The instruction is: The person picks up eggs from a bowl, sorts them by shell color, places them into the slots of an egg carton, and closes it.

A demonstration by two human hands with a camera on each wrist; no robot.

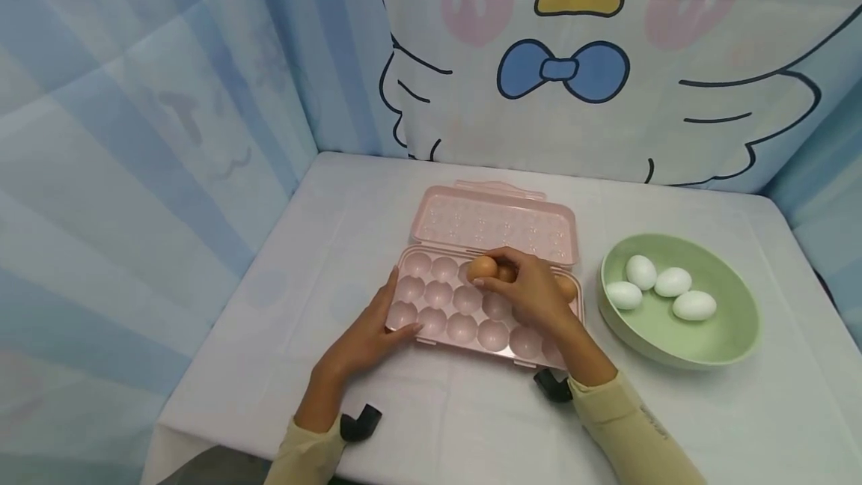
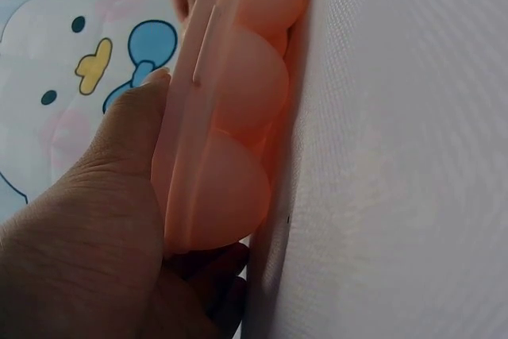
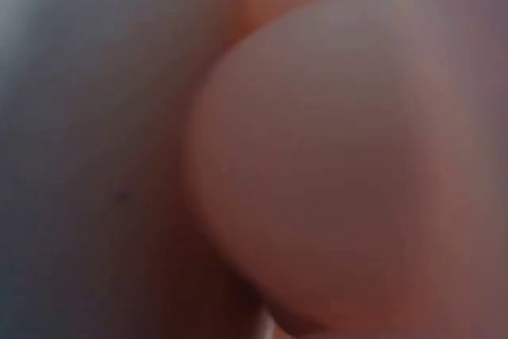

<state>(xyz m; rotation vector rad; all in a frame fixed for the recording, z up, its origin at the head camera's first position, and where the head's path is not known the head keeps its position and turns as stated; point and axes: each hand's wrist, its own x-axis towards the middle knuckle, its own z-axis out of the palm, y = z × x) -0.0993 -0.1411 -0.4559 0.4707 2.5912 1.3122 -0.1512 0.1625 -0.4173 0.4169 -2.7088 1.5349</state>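
Note:
A pink plastic egg box (image 1: 462, 328) lies opened on the table, its lid (image 1: 494, 221) folded back behind the cups. My left hand (image 1: 369, 335) grips the box's left end, thumb on the front rim; in the left wrist view, fingers reach beneath the cups (image 2: 226, 188). Over the back row, my right hand (image 1: 532, 292) pinches a brown egg (image 1: 482, 269) between thumb and fingers. Another brown egg (image 1: 506, 273) shows just behind it, partly covered by the fingers. A further brown egg (image 1: 566, 288) sits at the box's right end. In the right wrist view, a pink cup (image 3: 309, 164) appears blurred and close.
To the right of the box stands a green bowl (image 1: 730, 328) holding several white eggs (image 1: 694, 305). White cloth covers the table (image 1: 269, 343). Behind it hangs a curtain (image 1: 572, 126) printed with a cartoon bird, and a blue striped curtain (image 1: 135, 171) hangs at the left.

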